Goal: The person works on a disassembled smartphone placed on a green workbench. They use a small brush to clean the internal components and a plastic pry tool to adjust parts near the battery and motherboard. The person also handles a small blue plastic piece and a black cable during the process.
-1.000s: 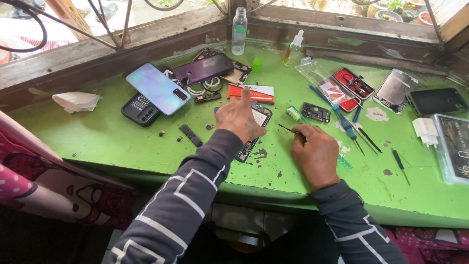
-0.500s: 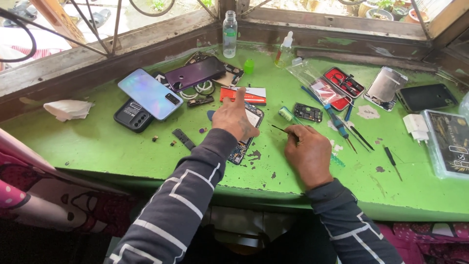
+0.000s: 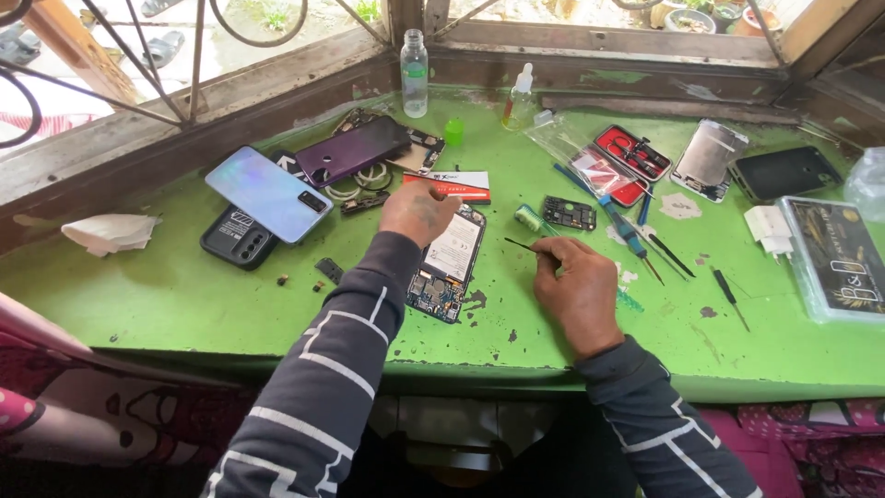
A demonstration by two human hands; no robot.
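Observation:
An opened phone (image 3: 450,267) with bare circuit boards and a white-labelled battery lies on the green table (image 3: 166,295). My left hand (image 3: 419,212) lies over its far end and holds it down. My right hand (image 3: 576,286) rests on the table just right of the phone. It pinches a thin dark pointed tool (image 3: 518,244), whose tip points left toward the phone's right edge.
A pale blue back cover (image 3: 267,194), a black phone (image 3: 238,238) and a purple phone (image 3: 355,150) lie far left. A red box (image 3: 452,184), small board (image 3: 569,212), screwdrivers (image 3: 631,235), red tool case (image 3: 631,152) and two bottles (image 3: 415,74) are beyond the hands. A clear box (image 3: 834,254) is at right.
The camera view has shifted slightly. Both hands keep their places, the left on the phone and the right holding the thin tool beside it.

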